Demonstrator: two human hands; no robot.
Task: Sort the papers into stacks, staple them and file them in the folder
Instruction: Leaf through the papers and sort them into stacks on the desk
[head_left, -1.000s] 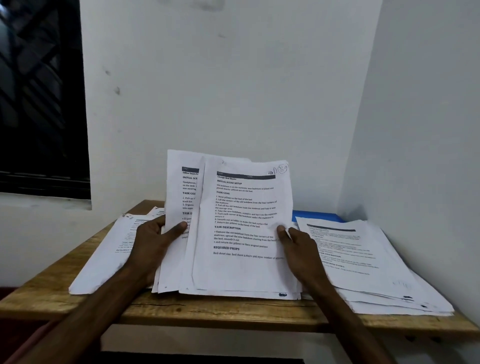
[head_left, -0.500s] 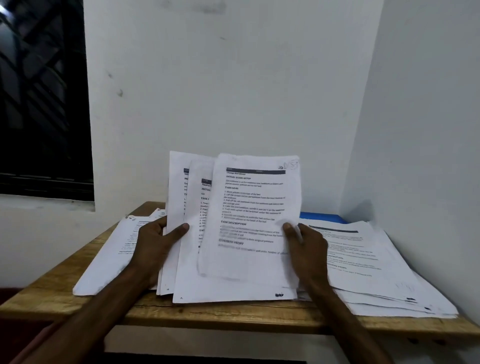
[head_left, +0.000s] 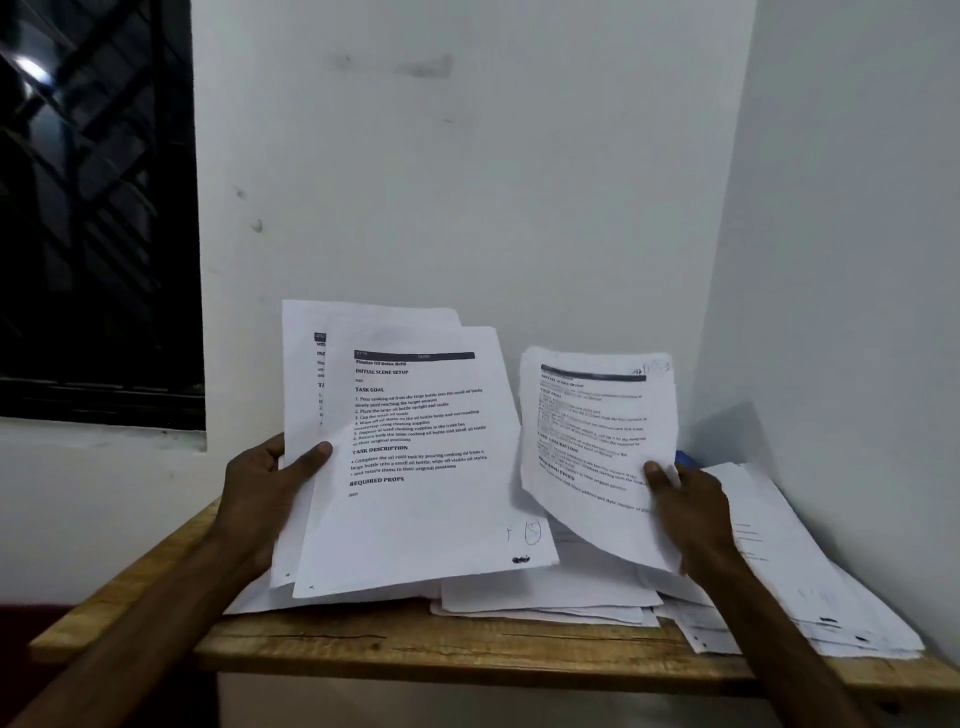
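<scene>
My left hand (head_left: 265, 486) grips a bundle of printed papers (head_left: 415, 499) by its left edge, held tilted up above the wooden table (head_left: 467, 654). Its top sheet is headed with an oil bottle refill text. My right hand (head_left: 685, 506) pinches a single printed sheet (head_left: 592, 441) at its right edge and holds it apart, to the right of the bundle. Under that sheet lies a flat stack of papers (head_left: 795, 571) along the right wall. A bit of the blue folder (head_left: 684, 459) peeks out behind my right hand.
More loose sheets (head_left: 545, 597) lie flat on the table below the raised papers. White walls close the back and right side of the table. A dark window (head_left: 98, 208) is at the left. The table's front edge runs near my forearms.
My right hand has pulled the top sheet off the bundle and carried it to the right. A new top sheet shows in the left hand's bundle. The bundle sits higher in view.
</scene>
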